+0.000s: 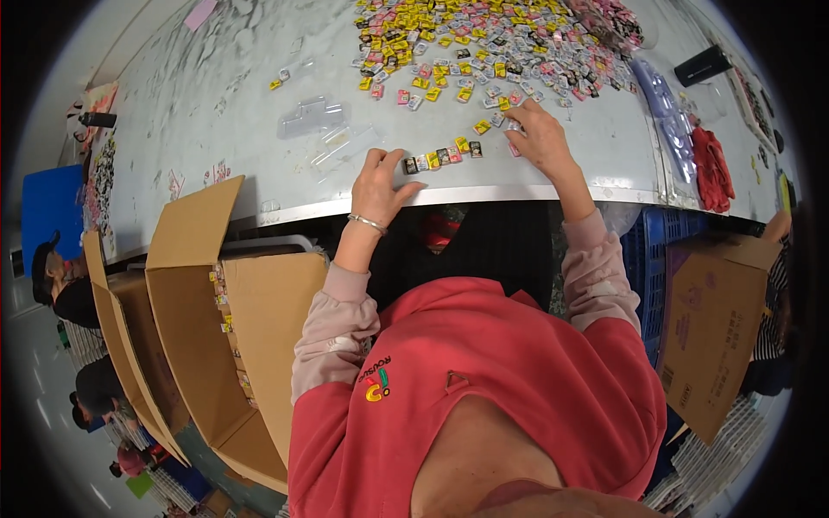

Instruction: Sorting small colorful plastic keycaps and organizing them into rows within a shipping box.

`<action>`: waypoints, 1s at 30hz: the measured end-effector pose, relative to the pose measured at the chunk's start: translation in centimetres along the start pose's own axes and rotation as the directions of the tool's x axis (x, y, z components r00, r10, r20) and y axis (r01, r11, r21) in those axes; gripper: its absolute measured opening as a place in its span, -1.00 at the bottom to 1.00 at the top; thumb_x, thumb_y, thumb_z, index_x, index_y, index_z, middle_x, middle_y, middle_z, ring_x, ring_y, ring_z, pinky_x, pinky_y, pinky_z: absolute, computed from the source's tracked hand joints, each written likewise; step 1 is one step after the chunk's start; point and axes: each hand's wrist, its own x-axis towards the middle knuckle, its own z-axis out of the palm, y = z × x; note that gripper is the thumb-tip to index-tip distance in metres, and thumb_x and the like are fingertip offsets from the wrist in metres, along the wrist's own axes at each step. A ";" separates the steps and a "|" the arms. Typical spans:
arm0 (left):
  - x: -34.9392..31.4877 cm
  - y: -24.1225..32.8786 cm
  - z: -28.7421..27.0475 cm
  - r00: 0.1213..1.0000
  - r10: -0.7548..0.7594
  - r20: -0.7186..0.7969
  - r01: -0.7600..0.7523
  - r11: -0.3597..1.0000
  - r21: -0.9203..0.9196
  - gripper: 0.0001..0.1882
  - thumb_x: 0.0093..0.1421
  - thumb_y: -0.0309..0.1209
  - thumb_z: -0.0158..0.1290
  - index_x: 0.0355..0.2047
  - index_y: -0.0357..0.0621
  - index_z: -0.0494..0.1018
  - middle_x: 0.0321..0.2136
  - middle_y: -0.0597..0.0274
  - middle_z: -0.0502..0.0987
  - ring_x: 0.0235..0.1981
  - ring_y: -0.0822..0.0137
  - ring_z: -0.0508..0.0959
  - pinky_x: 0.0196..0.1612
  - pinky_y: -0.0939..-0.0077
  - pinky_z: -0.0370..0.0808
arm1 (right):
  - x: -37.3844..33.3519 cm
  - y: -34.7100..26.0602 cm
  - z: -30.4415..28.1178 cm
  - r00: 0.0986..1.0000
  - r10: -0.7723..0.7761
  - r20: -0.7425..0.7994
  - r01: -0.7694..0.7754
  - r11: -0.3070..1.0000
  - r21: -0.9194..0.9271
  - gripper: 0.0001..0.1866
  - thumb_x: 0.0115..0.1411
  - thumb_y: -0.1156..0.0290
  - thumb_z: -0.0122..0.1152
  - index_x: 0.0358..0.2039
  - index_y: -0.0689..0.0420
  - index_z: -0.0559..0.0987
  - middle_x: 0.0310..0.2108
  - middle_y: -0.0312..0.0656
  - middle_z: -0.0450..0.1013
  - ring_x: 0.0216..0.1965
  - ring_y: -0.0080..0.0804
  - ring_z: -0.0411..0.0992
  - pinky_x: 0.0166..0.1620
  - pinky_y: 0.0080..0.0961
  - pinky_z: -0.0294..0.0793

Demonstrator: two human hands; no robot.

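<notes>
On the pale tabletop a short row of small square pieces point(443, 157), in black, yellow, pink and white, lies side by side in front of me. My left hand point(378, 186) is at the left end of this row, thumb and fingers apart, fingertips close to the end piece. To the right of the row is my right hand point(544, 140), with its thumb and fingers spread around a few loose pieces. A yellow piece point(482, 127) lies between that hand and the row. Whether the right fingertips touch a piece is hard to see.
A large heap of similar pieces point(466, 52) covers the far middle. Clear plastic trays point(313, 116) lie left of centre. At right are a black bottle point(702, 66) and a red glove point(711, 171). Open cardboard boxes point(194, 226) stand below the table's edge; several people sit at far left.
</notes>
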 end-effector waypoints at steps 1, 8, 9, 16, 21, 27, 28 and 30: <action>0.2 0.6 -0.1 0.998 0.057 -0.015 -0.057 0.998 0.040 -0.46 -0.19 -0.32 0.32 -0.15 -0.17 0.45 -0.29 0.09 0.40 -0.39 0.10 0.48 -0.33 0.33 0.46 | 0.0 -0.1 0.1 1.000 -0.003 -0.001 0.003 1.000 0.002 -0.74 -0.08 0.46 0.21 -0.30 0.16 0.54 -0.38 -0.10 0.40 -0.33 -0.11 0.43 -0.25 -0.30 0.42; 2.2 0.7 1.6 0.995 0.047 0.085 -0.045 0.999 -0.016 -0.51 -0.18 -0.34 0.31 -0.18 -0.11 0.48 -0.35 0.10 0.41 -0.41 0.09 0.48 -0.32 0.32 0.46 | -0.4 -2.8 1.8 0.923 -0.293 0.251 0.237 0.944 0.229 -0.63 -0.06 0.47 0.22 -0.16 0.11 0.50 -0.33 -0.09 0.33 -0.31 -0.12 0.40 -0.22 -0.30 0.42; 2.4 0.4 1.7 0.994 0.056 0.090 -0.055 0.998 -0.018 -0.53 -0.18 -0.35 0.31 -0.19 -0.11 0.49 -0.37 0.10 0.41 -0.41 0.09 0.48 -0.33 0.32 0.46 | -0.2 -3.3 1.6 0.922 -0.249 0.296 0.175 0.951 0.254 -0.62 -0.08 0.45 0.27 -0.17 0.09 0.50 -0.33 -0.10 0.34 -0.25 -0.10 0.39 -0.20 -0.28 0.42; 2.3 1.5 2.1 0.997 0.044 0.070 -0.047 0.998 0.037 -0.59 -0.15 -0.30 0.29 -0.24 -0.06 0.52 -0.42 0.13 0.42 -0.41 0.10 0.50 -0.38 0.32 0.46 | -0.2 -2.9 2.6 0.915 -0.296 0.273 0.264 0.953 0.148 -0.61 -0.03 0.27 0.27 -0.15 0.04 0.49 -0.29 -0.17 0.32 -0.33 -0.17 0.41 -0.25 -0.32 0.43; 2.1 1.6 1.6 0.996 0.060 0.061 -0.063 0.996 0.058 -0.61 -0.15 -0.24 0.29 -0.26 -0.01 0.53 -0.38 0.20 0.42 -0.43 0.14 0.51 -0.40 0.31 0.47 | -0.4 -3.3 1.9 0.906 -0.352 0.235 0.318 0.933 0.169 -0.60 0.00 0.14 0.25 -0.16 0.01 0.51 -0.33 -0.19 0.31 -0.31 -0.18 0.41 -0.27 -0.32 0.42; 2.0 2.1 2.1 0.996 0.062 0.067 -0.068 0.993 0.101 -0.57 -0.15 -0.23 0.29 -0.21 0.01 0.51 -0.35 0.23 0.42 -0.42 0.15 0.52 -0.40 0.31 0.48 | -1.1 -3.7 3.0 0.919 -0.366 0.150 0.356 0.930 0.087 -0.59 -0.02 0.09 0.27 -0.17 -0.03 0.52 -0.33 -0.20 0.31 -0.33 -0.22 0.43 -0.33 -0.30 0.42; 1.9 2.1 2.1 0.996 0.055 0.075 -0.063 0.993 0.099 -0.55 -0.14 -0.23 0.28 -0.19 0.01 0.50 -0.34 0.23 0.42 -0.41 0.15 0.52 -0.39 0.31 0.48 | -1.1 -3.6 3.1 0.918 -0.367 0.152 0.357 0.930 0.089 -0.59 -0.02 0.09 0.27 -0.17 -0.03 0.52 -0.33 -0.20 0.31 -0.33 -0.22 0.43 -0.33 -0.30 0.42; 2.0 1.8 2.0 0.994 0.073 0.078 -0.079 0.993 0.083 -0.56 -0.14 -0.24 0.28 -0.20 0.02 0.51 -0.35 0.23 0.42 -0.41 0.16 0.52 -0.39 0.32 0.48 | -0.9 -3.2 3.1 0.905 -0.375 0.203 0.358 0.927 0.116 -0.56 -0.03 0.09 0.26 -0.13 -0.03 0.51 -0.33 -0.20 0.31 -0.32 -0.21 0.42 -0.32 -0.30 0.42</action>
